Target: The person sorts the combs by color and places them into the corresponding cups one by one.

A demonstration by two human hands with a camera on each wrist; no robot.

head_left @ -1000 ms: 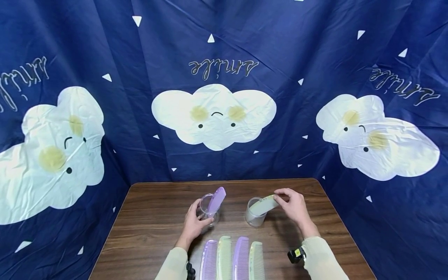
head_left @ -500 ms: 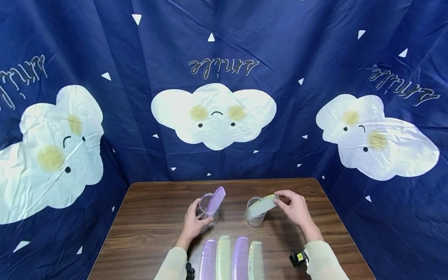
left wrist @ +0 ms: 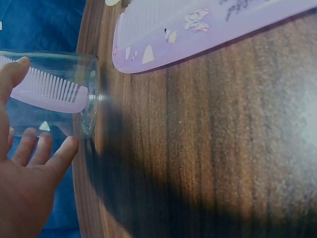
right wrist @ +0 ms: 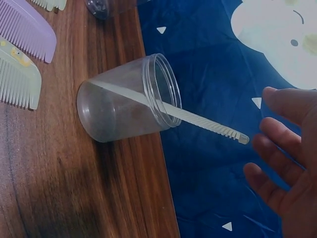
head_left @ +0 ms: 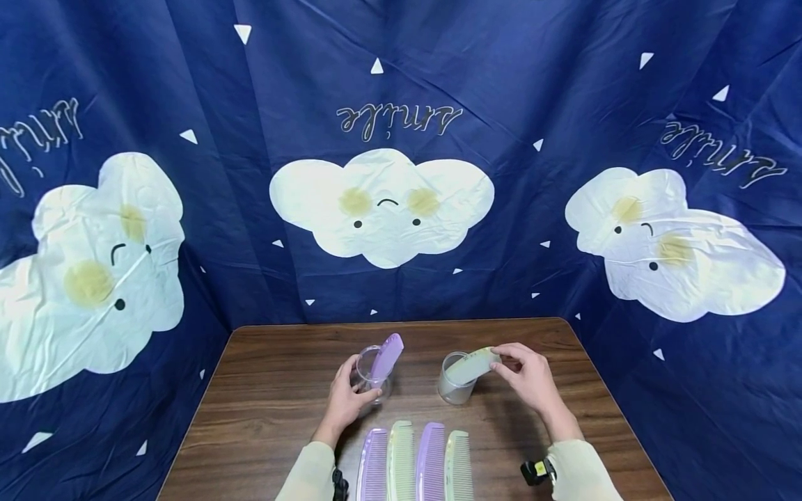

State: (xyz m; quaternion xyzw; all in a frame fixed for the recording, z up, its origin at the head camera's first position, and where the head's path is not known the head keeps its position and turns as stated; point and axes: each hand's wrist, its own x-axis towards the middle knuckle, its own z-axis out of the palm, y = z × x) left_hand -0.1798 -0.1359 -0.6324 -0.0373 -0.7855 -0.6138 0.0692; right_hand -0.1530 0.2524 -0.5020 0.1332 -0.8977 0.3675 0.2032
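My left hand grips a clear plastic jar, thumb on one side and fingers on the other. A purple comb leans inside that jar, its upper end sticking out past the rim. To the right stands a second clear jar with a pale green comb slanting out of its mouth. My right hand is beside the comb's raised end. In the right wrist view its fingers are spread, with a small gap between the fingertips and the comb.
Several combs lie side by side at the table's near edge, including a purple comb and a green comb. The wood-grain table ends at a blue curtain with cloud prints behind and on both sides.
The right wrist has shifted slightly to the right, while its fingers stay close to the green comb's end. Left hand, jars and combs stand almost as before.
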